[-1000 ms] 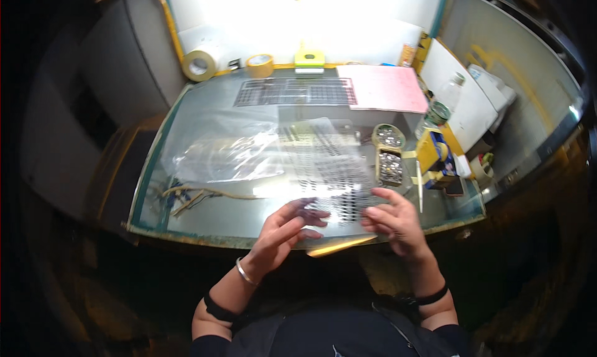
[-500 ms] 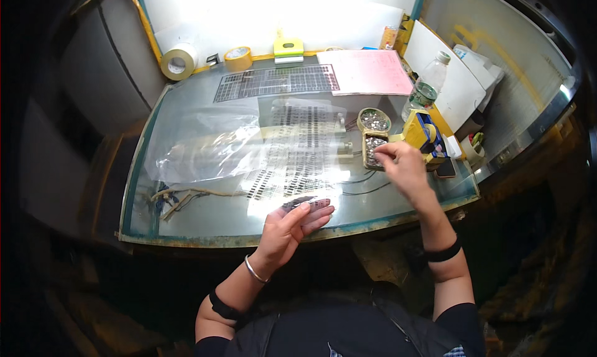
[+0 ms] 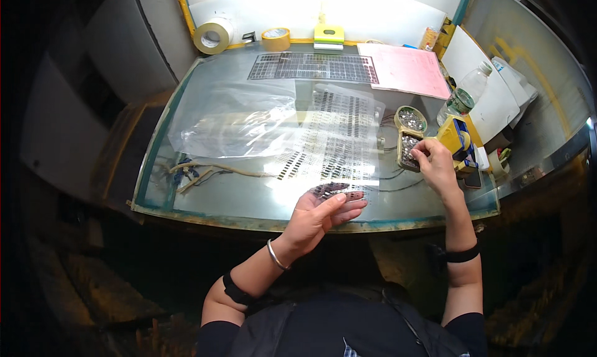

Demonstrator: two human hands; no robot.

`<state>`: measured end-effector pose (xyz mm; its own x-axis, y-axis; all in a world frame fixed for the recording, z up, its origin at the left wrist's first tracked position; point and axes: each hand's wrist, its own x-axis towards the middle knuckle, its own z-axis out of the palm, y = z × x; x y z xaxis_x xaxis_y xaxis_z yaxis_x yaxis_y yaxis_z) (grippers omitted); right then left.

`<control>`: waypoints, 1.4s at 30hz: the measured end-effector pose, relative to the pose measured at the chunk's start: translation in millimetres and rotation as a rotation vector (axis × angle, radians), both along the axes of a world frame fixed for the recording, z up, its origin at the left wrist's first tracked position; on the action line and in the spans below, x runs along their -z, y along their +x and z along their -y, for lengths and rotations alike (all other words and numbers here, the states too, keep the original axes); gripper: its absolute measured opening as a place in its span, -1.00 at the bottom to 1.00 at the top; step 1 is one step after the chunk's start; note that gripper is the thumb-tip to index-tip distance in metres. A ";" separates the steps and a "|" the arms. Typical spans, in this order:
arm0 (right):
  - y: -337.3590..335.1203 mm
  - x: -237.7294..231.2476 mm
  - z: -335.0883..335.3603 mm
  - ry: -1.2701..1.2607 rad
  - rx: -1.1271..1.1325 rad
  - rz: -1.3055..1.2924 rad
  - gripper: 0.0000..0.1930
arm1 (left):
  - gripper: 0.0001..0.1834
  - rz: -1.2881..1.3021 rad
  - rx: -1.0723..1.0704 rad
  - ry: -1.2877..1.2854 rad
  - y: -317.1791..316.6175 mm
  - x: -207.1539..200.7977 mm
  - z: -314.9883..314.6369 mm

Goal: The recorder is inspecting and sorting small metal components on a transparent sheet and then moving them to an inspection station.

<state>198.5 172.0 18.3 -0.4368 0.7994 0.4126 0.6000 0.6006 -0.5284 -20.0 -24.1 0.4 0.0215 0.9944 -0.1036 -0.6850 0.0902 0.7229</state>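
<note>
My left hand [image 3: 311, 223] is closed on a small piece of clear film [image 3: 331, 188] with dark printed marks, thumb on top and fingers beneath, at the table's front edge. To the right, my right hand [image 3: 441, 170] has thumb and fingertips pinched together over a small square box [image 3: 408, 144] filled with tiny shiny pieces. Whatever lies between those fingertips is too small to make out. A round tin [image 3: 410, 119] of similar pieces touches the box's far side. Transparent sheets with rows of dark marks [image 3: 339, 124] lie beyond my left hand.
Crumpled clear plastic [image 3: 230, 130] covers the glass table's left part, near a cord [image 3: 230, 169]. Along the back are tape rolls [image 3: 213, 36], a dark grid sheet [image 3: 311, 67] and a pink sheet [image 3: 407, 68]. A bottle [image 3: 467, 92] and yellow tape dispenser [image 3: 453, 133] stand right.
The whole view has shifted, so the table and both hands appear farther right. My right hand stays pinched at the square box; my left hand still holds the film piece.
</note>
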 end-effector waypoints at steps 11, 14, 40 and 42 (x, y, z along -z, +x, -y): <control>1.3 1.1 -1.2 0.081 -0.084 -0.046 -0.90 | -0.61 -0.032 -0.034 -0.042 2.1 -6.4 0.9; 4.1 5.4 -3.6 0.145 -0.104 -0.014 -0.90 | -0.61 -0.026 -0.039 -0.043 2.5 -5.4 1.2; -32.8 -19.8 85.4 -0.244 -0.441 -0.171 -0.92 | -0.58 0.032 -0.023 -0.029 2.6 -10.2 1.6; -34.9 -17.6 88.3 -0.189 -0.427 -0.145 -0.91 | -0.58 0.031 -0.020 -0.023 1.1 -10.6 2.2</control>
